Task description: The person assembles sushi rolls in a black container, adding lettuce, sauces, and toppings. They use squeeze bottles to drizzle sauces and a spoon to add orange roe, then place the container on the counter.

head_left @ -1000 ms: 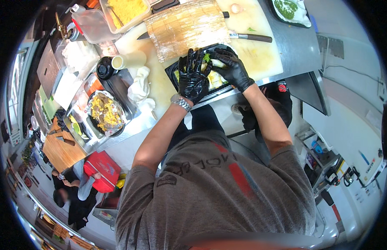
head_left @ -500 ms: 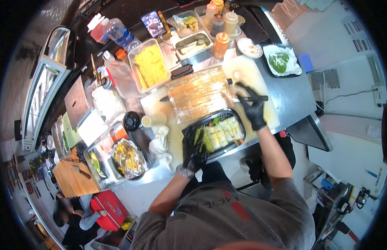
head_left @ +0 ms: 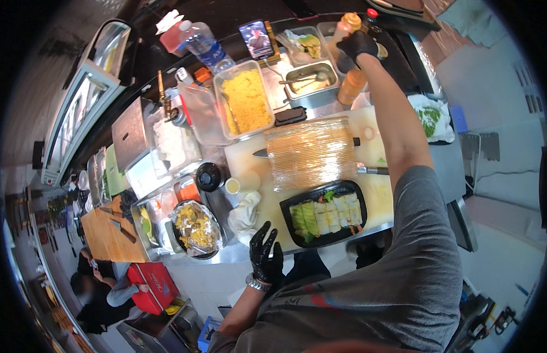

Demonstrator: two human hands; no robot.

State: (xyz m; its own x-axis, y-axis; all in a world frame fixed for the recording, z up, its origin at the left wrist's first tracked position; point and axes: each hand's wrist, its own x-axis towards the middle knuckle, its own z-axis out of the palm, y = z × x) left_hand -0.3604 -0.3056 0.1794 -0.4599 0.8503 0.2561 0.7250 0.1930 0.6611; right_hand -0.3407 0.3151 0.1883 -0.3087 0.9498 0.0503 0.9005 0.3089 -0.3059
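A tray (head_left: 302,197) of sliced rolls (head_left: 326,215) lies below a rolling mat (head_left: 309,154) on a cutting board (head_left: 379,200) near frame center, a foil-lined bowl (head_left: 178,236) lower left, a squeeze bottle (head_left: 350,88) upper right.

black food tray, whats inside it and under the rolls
Inside the black tray are sliced rolls, green at the left and paler towards the right, with leafy greens at the far side and orange tips near right. What lies beneath the rolls is covered.
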